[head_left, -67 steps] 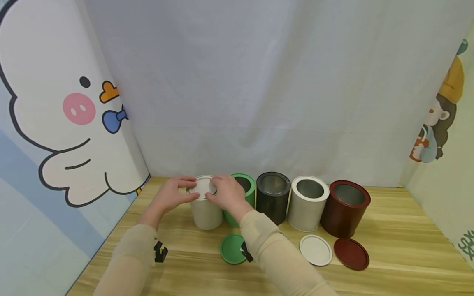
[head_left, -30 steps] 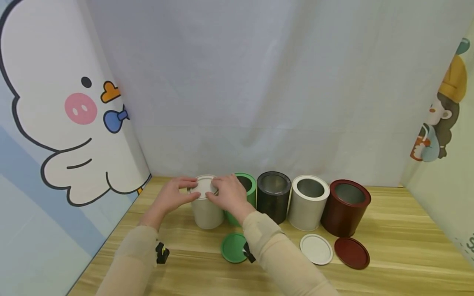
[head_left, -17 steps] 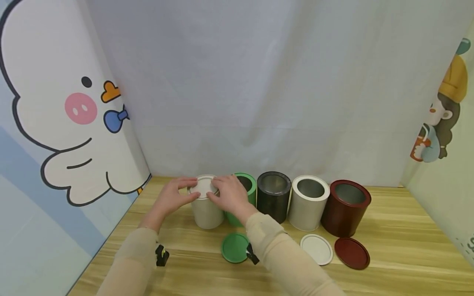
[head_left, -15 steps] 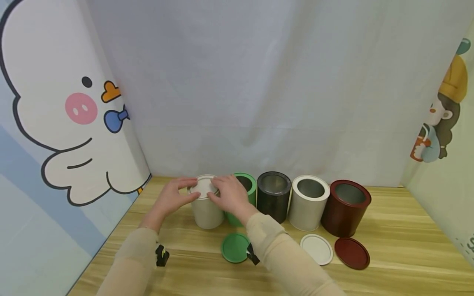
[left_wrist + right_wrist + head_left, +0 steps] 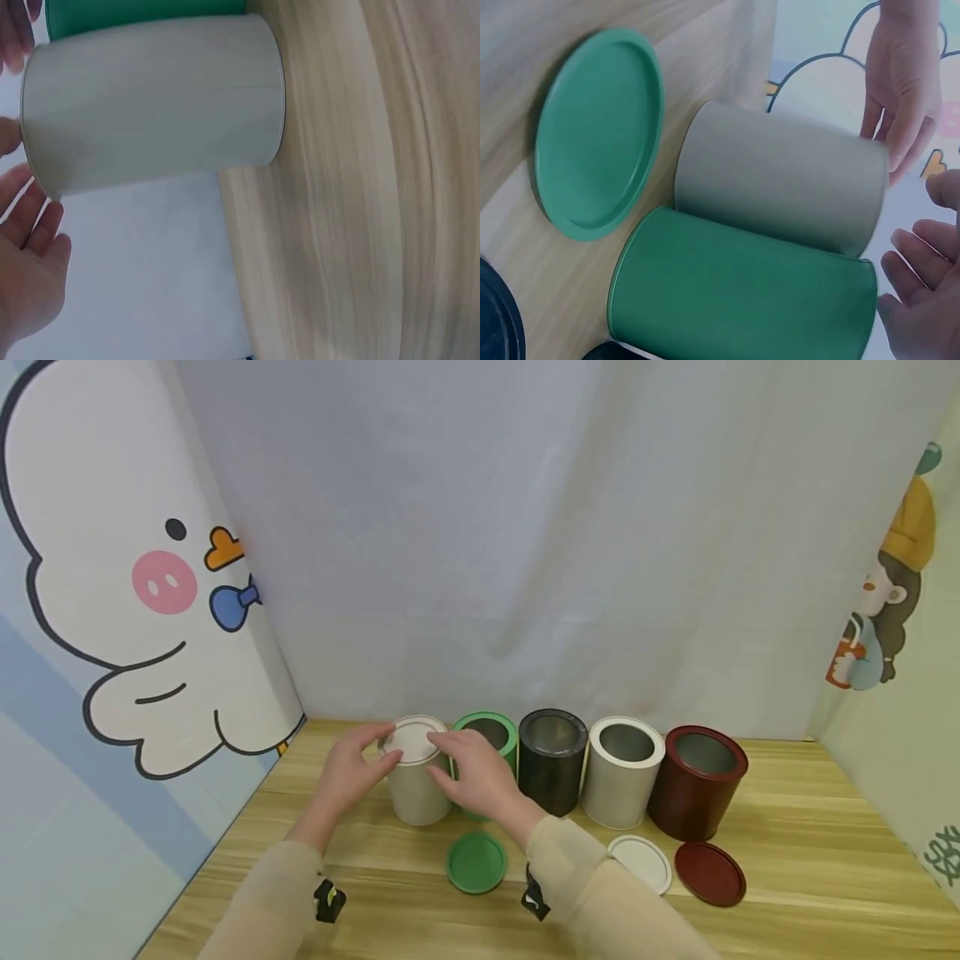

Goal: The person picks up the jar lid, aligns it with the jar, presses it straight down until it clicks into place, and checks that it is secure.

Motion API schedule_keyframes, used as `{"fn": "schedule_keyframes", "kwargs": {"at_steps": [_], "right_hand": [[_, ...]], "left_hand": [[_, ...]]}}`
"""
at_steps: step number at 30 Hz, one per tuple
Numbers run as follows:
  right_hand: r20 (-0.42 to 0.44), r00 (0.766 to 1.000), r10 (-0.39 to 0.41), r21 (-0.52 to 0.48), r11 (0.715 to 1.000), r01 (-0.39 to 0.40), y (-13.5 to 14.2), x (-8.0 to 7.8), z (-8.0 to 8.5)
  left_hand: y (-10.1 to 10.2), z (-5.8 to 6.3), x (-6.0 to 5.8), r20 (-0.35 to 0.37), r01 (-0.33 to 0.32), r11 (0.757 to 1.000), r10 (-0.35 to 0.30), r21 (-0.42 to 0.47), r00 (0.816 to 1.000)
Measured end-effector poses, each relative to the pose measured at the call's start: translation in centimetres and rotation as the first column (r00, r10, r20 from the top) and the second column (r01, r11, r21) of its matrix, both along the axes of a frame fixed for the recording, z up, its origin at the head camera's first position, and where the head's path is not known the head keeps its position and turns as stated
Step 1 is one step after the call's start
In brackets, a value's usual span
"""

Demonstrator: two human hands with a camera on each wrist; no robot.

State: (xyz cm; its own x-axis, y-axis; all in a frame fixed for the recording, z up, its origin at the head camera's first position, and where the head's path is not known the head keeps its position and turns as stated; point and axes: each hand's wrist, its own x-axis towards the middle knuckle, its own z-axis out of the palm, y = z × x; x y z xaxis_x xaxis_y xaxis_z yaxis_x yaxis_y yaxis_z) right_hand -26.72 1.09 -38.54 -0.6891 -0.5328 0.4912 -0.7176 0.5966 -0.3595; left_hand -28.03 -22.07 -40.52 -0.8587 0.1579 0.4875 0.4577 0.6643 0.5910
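Note:
At the left end of the row stands an off-white can [image 5: 420, 795], its round lid [image 5: 415, 741] on top. My left hand [image 5: 351, 772] is at the lid's left edge, thumb and fingers spread and loosely bent; the left wrist view shows its fingertips right at the can's rim [image 5: 37, 169]. Over the right side of the same can, my right hand [image 5: 483, 775] has its thumb and fingers apart with nothing between them. In the right wrist view that right hand [image 5: 926, 285] is beside the top of the green can [image 5: 742, 289]. The green can [image 5: 486, 735] has no lid.
A dark grey can [image 5: 552, 777], a second off-white can [image 5: 621, 785] and a dark red can [image 5: 697, 793] continue the row, all uncovered. Before them lie a green lid [image 5: 476, 862], an off-white lid [image 5: 641, 862], a dark red lid [image 5: 710, 874] and a dark lid [image 5: 495, 319].
The right hand has drawn away from the lid to the right and slightly toward me, uncovering more of the green can and green lid. The left hand has eased slightly left; its grip has loosened.

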Motion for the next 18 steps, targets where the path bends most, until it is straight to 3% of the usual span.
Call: {"fn": "schedule_keyframes", "kwargs": {"at_steps": [5,12,18], "right_hand": [[-0.004,0.999,0.044,-0.057,0.997,-0.044,0.8,1.2,0.0],[0.049,0.995,0.083,-0.113,0.991,-0.077,2.6,2.2,-1.0],[0.032,0.994,0.108,-0.121,0.987,-0.103,4.2,2.9,-1.8]], "left_hand": [[0.7,-0.4,1.5,-0.176,-0.033,0.999,0.032,-0.002,0.984],[1.8,-1.0,4.3,-0.228,-0.036,0.999,0.035,-0.001,0.973],[2.6,-1.4,5.6,-0.282,0.009,1.0,-0.013,-0.016,0.959]]}}
